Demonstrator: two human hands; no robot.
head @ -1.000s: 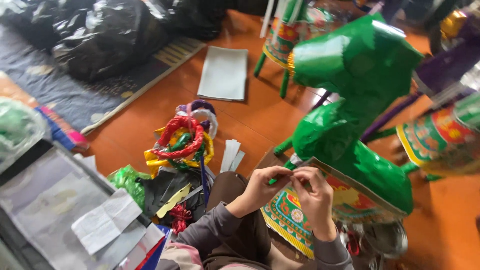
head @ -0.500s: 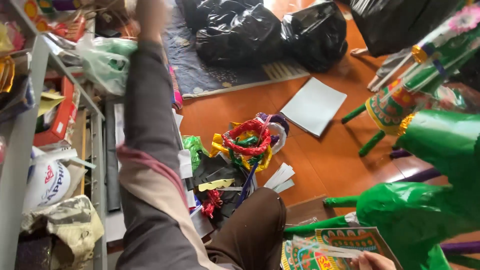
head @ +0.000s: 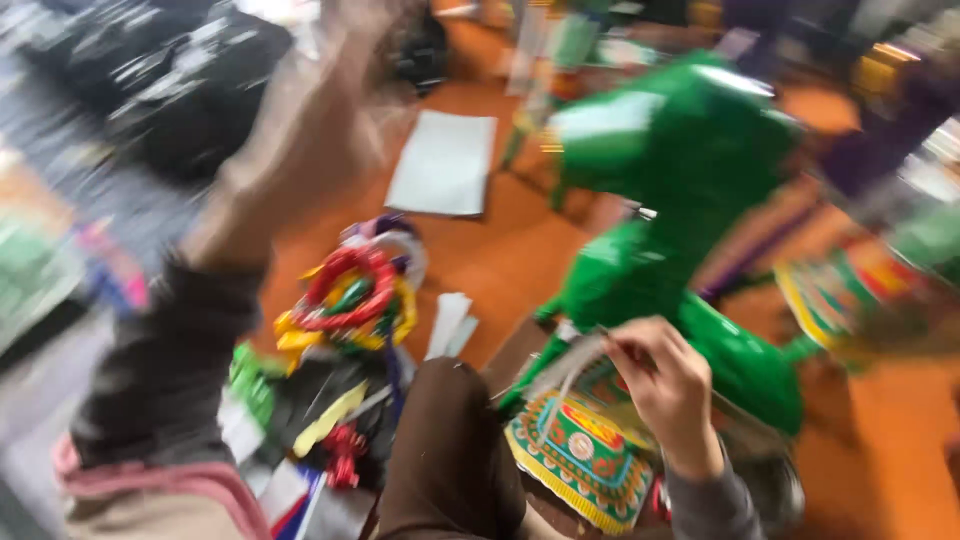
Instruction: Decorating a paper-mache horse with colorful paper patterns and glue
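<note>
Frame heavily motion-blurred.

Lower centre: right hand [head: 665,385] pinching thin pale strip [head: 575,362] at flank of green paper horse [head: 680,250]; fingers closed on strip, pressed just above patterned saddle cloth [head: 580,455] with yellow fringe.

Lower centre-left: brown-trousered knee [head: 450,440].

Left of frame: left arm raised, dark sleeve [head: 165,370]; left hand [head: 340,60] blurred at upper left, grip cannot be told.

Middle: heap of coloured trim rings [head: 350,295] on orange floor [head: 500,260]. Beyond: pale sheet [head: 445,165], black bags [head: 170,80].

Step, by judgement: fixing trim onto horse body. Next move calls for steadying strip flat against flank.
</note>
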